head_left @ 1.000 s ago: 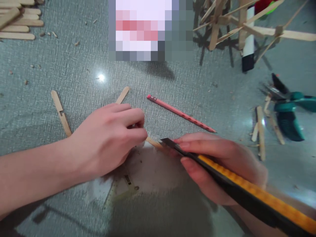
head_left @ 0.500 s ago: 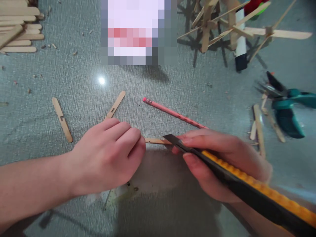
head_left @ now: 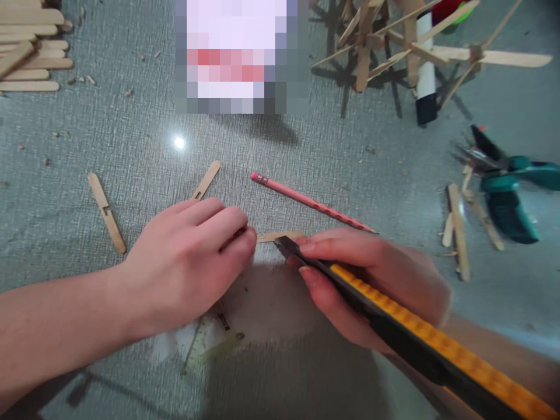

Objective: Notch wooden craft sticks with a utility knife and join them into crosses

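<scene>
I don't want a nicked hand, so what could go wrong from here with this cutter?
The bare blade of the cutter points toward the left hand, so a slip might cut it. The wooden stick is narrow and could split or twist if pressed. The pencil lies beyond the right hand and might get knocked.

Pencil (head_left: 311, 202): smooth, faintly glossy
Stick (head_left: 289, 235) nearer than the pencil: bare matt wood
Knife (head_left: 415, 338) nearer than the pencil: metal blade, ribbed plastic body
Table (head_left: 131, 140) around the pencil: rough-textured, shiny
Pliers (head_left: 503, 185) right of the pencil: metal tips
</scene>
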{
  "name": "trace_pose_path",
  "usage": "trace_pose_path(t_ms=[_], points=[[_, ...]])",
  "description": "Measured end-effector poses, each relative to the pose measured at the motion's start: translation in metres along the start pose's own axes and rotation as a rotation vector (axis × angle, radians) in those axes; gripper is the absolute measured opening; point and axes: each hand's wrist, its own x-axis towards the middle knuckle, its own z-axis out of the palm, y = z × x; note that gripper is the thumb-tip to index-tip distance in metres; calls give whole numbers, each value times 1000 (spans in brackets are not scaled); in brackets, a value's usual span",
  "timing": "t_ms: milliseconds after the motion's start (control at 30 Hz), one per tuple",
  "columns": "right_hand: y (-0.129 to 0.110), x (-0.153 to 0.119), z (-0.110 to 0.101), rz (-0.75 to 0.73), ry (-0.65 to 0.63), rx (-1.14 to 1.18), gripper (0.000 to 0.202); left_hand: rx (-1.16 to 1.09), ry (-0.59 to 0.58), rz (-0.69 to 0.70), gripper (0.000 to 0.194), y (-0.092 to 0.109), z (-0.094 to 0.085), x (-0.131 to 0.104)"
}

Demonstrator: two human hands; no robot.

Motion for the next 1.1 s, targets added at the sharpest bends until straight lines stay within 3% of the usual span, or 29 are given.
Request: trace_pose_path(t_ms=[133,367,500,600,700,833,1100], points=[[0,-2,0,-13,7,-23,31,-48,6,-3,32,-2,4,-1],[3,-4,-3,-54,-27,45,35,-133,15,132,31,-15,2,7],[4,-3,-4,-57,-40,46,34,-162,78,75,27,-16,1,6],[5,-3,-4,-62,-49,52,34,-227,-24,114,23,-18,2,5],[5,-4,-4,-70,-96,53,32,-194,-101,161,32,-21,3,7],[3,-3,-1,-87,-169,25,29,-150,-114,129,34,-21,3,9],[5,-1,2,-145,-188,8,27,-139,-94,84,40,-18,5,9]])
